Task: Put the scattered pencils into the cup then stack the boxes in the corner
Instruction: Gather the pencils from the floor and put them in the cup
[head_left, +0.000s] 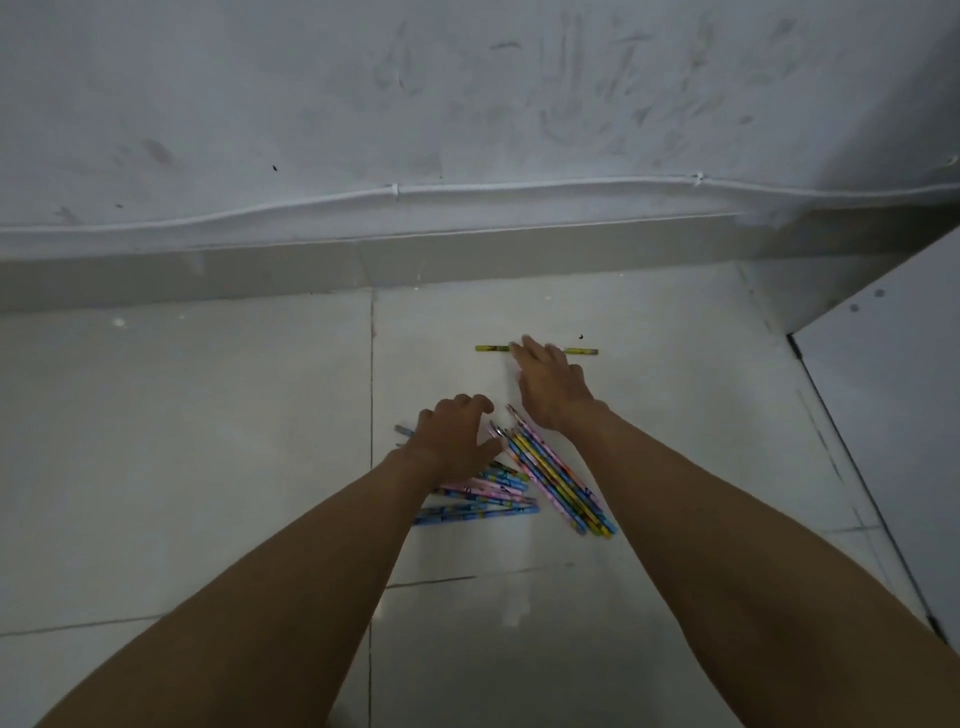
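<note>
A pile of patterned pencils (519, 480) lies on the pale tiled floor (208, 415) in front of me, some running sideways, others slanting toward my right arm. My left hand (454, 441) rests on the pile's left part, fingers curled; I cannot tell whether it grips any. One yellow-green pencil (582, 352) lies apart, nearer the wall, and my right hand (550, 387) covers its middle with fingers spread flat, not closed around it. Behind runs a grey skirting (260, 270) with a white cable (467, 188) above. A white panel (893, 389) stands at right.
</note>
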